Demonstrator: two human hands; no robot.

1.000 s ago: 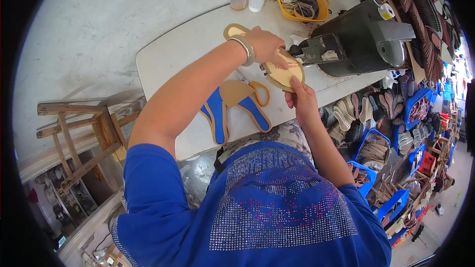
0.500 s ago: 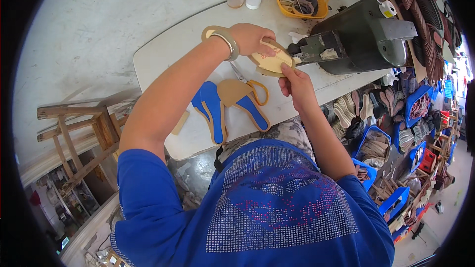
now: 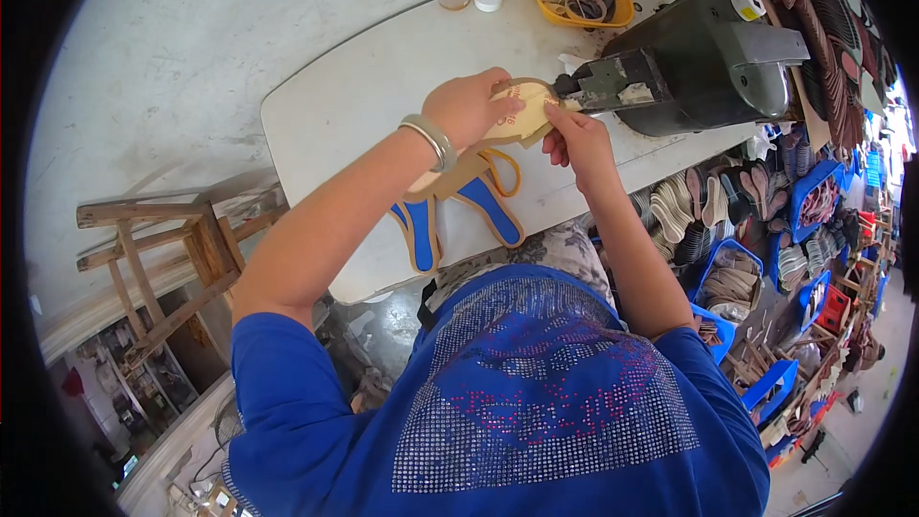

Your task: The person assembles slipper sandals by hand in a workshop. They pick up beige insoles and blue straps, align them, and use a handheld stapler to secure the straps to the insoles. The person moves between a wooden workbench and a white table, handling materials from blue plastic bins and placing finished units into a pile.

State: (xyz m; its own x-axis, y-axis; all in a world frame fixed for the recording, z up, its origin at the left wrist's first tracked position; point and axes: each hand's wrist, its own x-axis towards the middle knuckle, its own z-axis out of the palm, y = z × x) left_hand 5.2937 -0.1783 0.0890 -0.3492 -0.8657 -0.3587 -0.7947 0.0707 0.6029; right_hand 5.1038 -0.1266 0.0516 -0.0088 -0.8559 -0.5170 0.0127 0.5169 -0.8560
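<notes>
Gripping left hand [image 3: 465, 110]: is holding a tan insole [image 3: 529, 123] (print up)
Right hand [image 3: 584, 146]: is pinching its edge
Machine [image 3: 694, 72]: is standing beyond that hand

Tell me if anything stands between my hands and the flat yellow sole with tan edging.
Nothing visible does: the left hand and right hand both grip the flat yellow sole with tan edging. The dark green metal machine stands to its right, blocking neither hand.
</notes>
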